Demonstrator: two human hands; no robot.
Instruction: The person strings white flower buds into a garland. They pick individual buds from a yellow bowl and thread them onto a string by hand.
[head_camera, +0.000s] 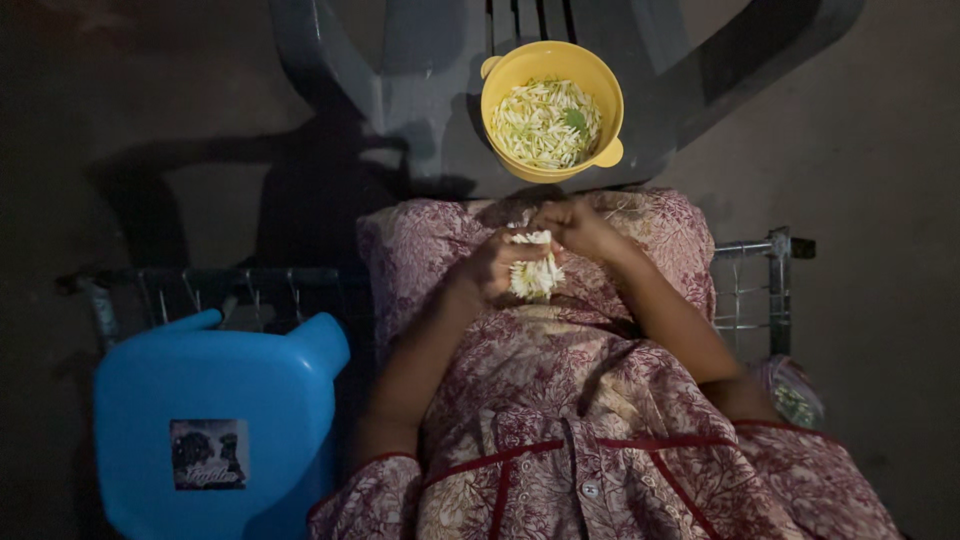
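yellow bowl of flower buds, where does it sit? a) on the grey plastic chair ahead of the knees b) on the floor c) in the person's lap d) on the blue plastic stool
a: the yellow bowl rests on the seat of the grey plastic chair, beyond both hands.

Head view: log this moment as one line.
left hand: holds flower bunch | right hand: pinching bunch top | yellow bowl: flower buds, on grey chair | blue stool: beside

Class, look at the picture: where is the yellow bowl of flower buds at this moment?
In the head view, the yellow bowl sits top centre on the grey plastic chair, just beyond the person's hands and the white flower string they hold.
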